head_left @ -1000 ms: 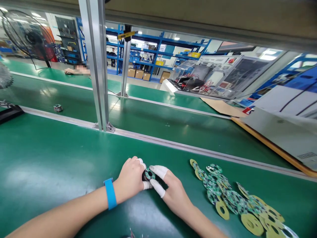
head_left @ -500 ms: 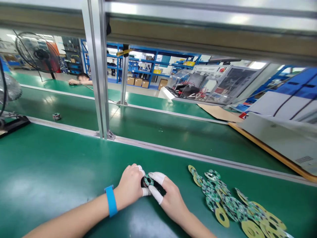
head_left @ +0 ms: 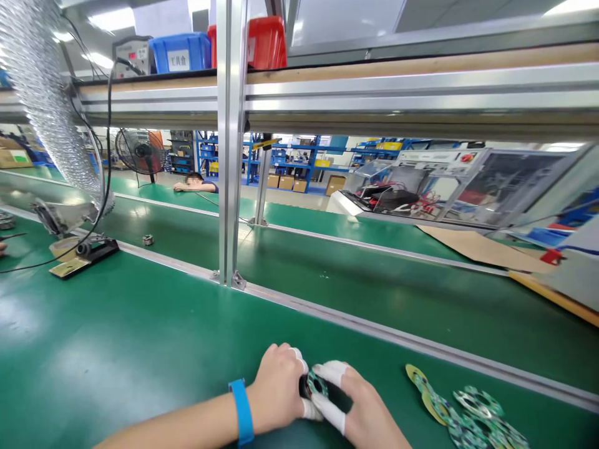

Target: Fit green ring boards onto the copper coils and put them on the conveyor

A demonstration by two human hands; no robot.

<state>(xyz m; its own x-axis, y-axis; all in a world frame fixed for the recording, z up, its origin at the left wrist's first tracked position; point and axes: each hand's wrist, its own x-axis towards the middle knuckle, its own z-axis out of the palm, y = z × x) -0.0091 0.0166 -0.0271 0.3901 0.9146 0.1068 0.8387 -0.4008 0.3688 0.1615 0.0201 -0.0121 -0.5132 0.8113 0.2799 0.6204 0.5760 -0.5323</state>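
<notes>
My left hand (head_left: 276,390), with a blue wristband (head_left: 242,411) and white finger cots, grips a small black round part (head_left: 305,388) on the green bench mat (head_left: 116,349). My right hand (head_left: 360,408), also in finger cots, presses a green ring-shaped circuit board (head_left: 317,385) onto that part with thumb and forefinger. Both hands meet at the bottom centre of the view. A pile of green and yellow ring boards (head_left: 463,408) lies on the mat to the right of my right hand.
An aluminium post (head_left: 229,156) rises behind the hands, beside a green conveyor belt (head_left: 374,280). A small part (head_left: 148,239) sits on the belt. A flexible duct (head_left: 42,106) and a black fixture (head_left: 87,252) stand at left. A person (head_left: 196,184) leans on a far bench.
The view has tilted up and swung left, so the hands and ring pile sit lower in frame. The overhead shelf, duct and fixture have come into view. The hands keep the same grip.
</notes>
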